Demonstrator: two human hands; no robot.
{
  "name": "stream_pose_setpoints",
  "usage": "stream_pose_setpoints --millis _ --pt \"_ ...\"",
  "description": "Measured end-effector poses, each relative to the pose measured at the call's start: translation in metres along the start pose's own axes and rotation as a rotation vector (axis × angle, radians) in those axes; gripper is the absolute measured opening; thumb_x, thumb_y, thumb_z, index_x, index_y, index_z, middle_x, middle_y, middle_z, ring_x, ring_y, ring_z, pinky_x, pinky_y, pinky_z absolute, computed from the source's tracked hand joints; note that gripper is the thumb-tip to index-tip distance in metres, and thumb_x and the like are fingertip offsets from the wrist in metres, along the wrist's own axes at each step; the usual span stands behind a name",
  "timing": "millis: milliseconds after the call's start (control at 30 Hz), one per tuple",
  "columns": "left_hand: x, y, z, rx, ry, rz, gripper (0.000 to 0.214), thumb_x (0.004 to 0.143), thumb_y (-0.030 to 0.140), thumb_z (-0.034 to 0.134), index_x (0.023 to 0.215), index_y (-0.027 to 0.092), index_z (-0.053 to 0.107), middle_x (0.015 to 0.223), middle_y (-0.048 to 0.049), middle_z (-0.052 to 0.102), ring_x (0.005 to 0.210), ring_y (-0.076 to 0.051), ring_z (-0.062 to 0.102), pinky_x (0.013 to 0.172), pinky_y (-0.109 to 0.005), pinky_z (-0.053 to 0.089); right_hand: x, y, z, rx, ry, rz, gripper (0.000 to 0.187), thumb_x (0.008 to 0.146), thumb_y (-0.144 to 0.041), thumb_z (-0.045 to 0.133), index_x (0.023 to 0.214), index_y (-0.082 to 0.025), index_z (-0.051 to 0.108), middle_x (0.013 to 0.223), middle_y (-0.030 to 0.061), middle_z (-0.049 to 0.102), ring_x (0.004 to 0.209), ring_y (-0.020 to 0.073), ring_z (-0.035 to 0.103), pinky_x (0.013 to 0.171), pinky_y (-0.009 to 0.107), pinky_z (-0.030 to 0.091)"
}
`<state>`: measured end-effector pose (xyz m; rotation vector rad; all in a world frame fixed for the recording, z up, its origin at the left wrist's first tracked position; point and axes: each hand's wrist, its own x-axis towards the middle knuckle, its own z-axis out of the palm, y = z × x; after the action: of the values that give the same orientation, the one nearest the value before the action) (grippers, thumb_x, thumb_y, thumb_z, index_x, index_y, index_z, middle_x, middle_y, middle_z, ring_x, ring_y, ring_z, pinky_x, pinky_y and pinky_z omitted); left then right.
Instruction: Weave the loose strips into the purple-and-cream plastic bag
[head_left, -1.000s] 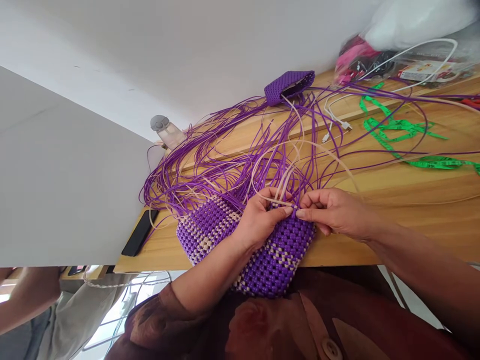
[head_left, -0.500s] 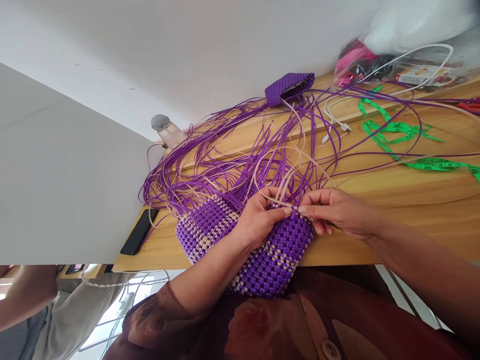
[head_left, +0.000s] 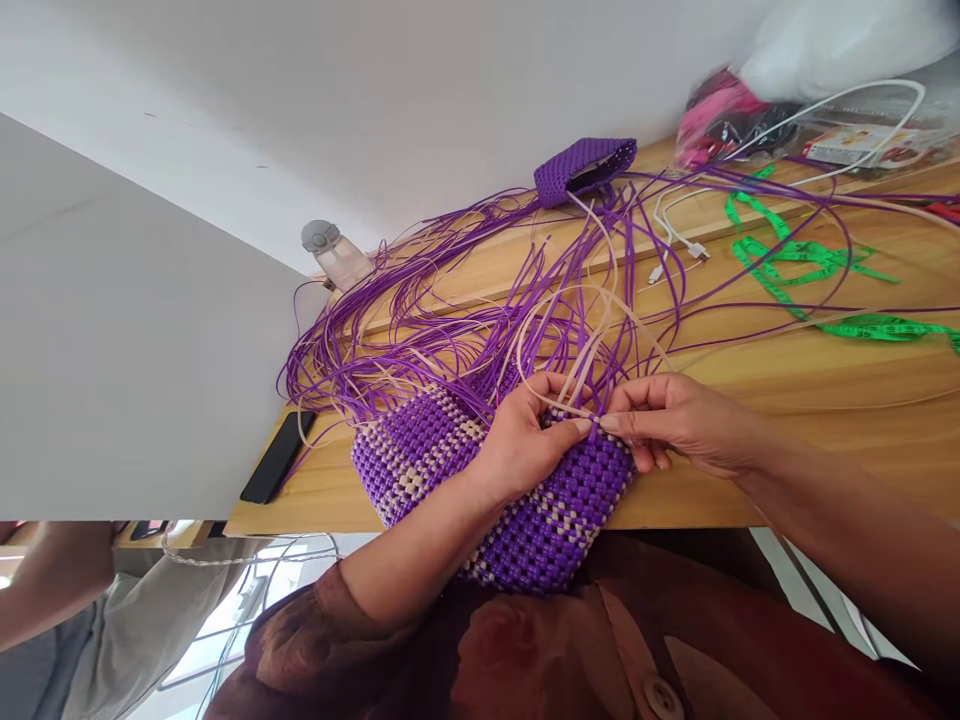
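Note:
A purple and beige woven basket [head_left: 420, 455] leans over the table's front edge, its loose purple and beige plastic strips [head_left: 450, 350] fanning out behind it. My left hand [head_left: 529, 430] is closed on the basket's upper right rim, thumb pressed on the weave and fingers behind it. Close beside it, my right hand [head_left: 671, 425] pinches a beige strip at the same rim between thumb and forefinger. The two thumb tips nearly meet. A beige strip [head_left: 525, 340] loops up above my hands. What lies under my fingertips is partly hidden.
Farther back lie a small purple woven piece [head_left: 585, 170], a clear bottle [head_left: 341, 260], a white cable [head_left: 679, 240] and a green tape measure [head_left: 817, 260]. A black phone [head_left: 277, 460] rests at left. Plastic bags [head_left: 735, 115] sit at back right. Another person's arm [head_left: 60, 580] shows at lower left.
My hands and the rim between them have shifted very slightly right in the picture, as the view moved a little. Both hands keep their hold at the same spot.

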<state>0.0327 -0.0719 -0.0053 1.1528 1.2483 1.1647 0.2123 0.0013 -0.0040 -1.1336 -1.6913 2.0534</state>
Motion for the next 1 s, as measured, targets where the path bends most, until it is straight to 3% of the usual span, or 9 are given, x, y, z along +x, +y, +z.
stream_pose_setpoints --millis 167,267,367,467,533,600,767,900,1000 --pt "-0.002 0.001 0.002 0.091 0.029 0.009 0.029 0.073 0.016 0.073 0.100 0.015 0.062 0.083 -0.0002 0.066 0.076 -0.011 0.059 0.078 -0.027 0.046 -0.002 -0.004 0.006 -0.109 0.064 0.013 0.036 0.066 -0.048 0.074 0.063 -0.020 0.051 0.040 -0.0024 0.055 0.035 0.0076 0.046 0.038 0.018 0.035" --pt "-0.001 -0.001 0.003 0.095 0.067 -0.030 0.030 0.071 0.016 0.074 0.099 0.015 0.062 0.082 -0.0010 0.067 0.073 -0.012 0.059 0.075 -0.027 0.046 -0.007 -0.007 0.006 -0.303 0.101 -0.026 0.028 0.076 -0.043 0.066 0.064 -0.021 0.052 0.044 -0.0022 0.057 0.038 0.0093 0.047 0.041 0.022 0.035" --pt "-0.001 -0.002 0.004 -0.012 0.082 -0.068 0.036 0.068 0.016 0.077 0.099 0.016 0.058 0.078 0.0010 0.067 0.069 -0.011 0.059 0.072 -0.025 0.045 -0.014 -0.017 0.004 -0.666 0.228 -0.257 0.029 0.081 -0.042 0.065 0.062 -0.021 0.058 0.051 -0.0008 0.061 0.046 0.0114 0.051 0.047 0.025 0.035" --pt "-0.001 0.000 0.004 -0.061 0.089 -0.076 0.042 0.065 0.016 0.079 0.101 0.016 0.057 0.076 0.0028 0.066 0.067 -0.009 0.058 0.069 -0.024 0.043 -0.015 -0.032 0.007 -0.889 0.336 -0.573 0.018 0.085 -0.036 0.064 0.076 -0.021 0.069 0.067 0.0005 0.068 0.058 0.0135 0.057 0.057 0.027 0.037" --pt "-0.001 0.000 0.004 -0.044 0.094 -0.072 0.045 0.064 0.016 0.080 0.103 0.016 0.056 0.076 0.0029 0.066 0.066 -0.009 0.057 0.068 -0.023 0.042 -0.009 -0.042 0.012 -0.970 0.288 -0.690 0.012 0.085 -0.028 0.062 0.086 -0.021 0.072 0.078 0.0027 0.071 0.070 0.0157 0.061 0.064 0.028 0.039" --pt "-0.001 0.000 0.004 -0.039 0.094 -0.051 0.045 0.063 0.015 0.080 0.102 0.015 0.058 0.081 0.0012 0.067 0.069 -0.010 0.058 0.070 -0.024 0.043 0.000 -0.050 0.017 -1.033 0.204 -0.712 0.011 0.083 -0.020 0.062 0.083 -0.019 0.073 0.081 0.0038 0.071 0.073 0.0162 0.061 0.066 0.028 0.038" --pt "-0.001 -0.002 0.006 -0.073 0.063 0.068 0.032 0.065 0.012 0.077 0.095 0.015 0.066 0.095 -0.0031 0.070 0.090 -0.016 0.063 0.086 -0.029 0.047 0.021 -0.054 0.028 -0.945 0.052 -0.741 0.016 0.080 -0.009 0.058 0.072 -0.017 0.069 0.073 -0.0004 0.069 0.065 0.0118 0.056 0.062 0.026 0.036" --pt "-0.001 -0.001 0.009 -0.174 0.097 0.055 0.028 0.061 0.013 0.077 0.087 0.016 0.067 0.088 -0.0012 0.070 0.085 -0.016 0.063 0.083 -0.029 0.048 0.029 -0.046 0.037 -0.818 0.067 -0.797 0.018 0.079 -0.005 0.056 0.074 -0.016 0.069 0.075 0.0004 0.069 0.071 0.0124 0.059 0.066 0.025 0.039" --pt "-0.002 0.002 0.009 -0.220 0.084 0.009 0.027 0.059 0.013 0.080 0.082 0.015 0.065 0.083 -0.0010 0.070 0.082 -0.016 0.062 0.077 -0.028 0.048 0.021 -0.042 0.040 -0.744 0.143 -0.828 0.015 0.085 -0.012 0.059 0.078 -0.018 0.071 0.081 0.0004 0.071 0.075 0.0131 0.062 0.068 0.025 0.042"
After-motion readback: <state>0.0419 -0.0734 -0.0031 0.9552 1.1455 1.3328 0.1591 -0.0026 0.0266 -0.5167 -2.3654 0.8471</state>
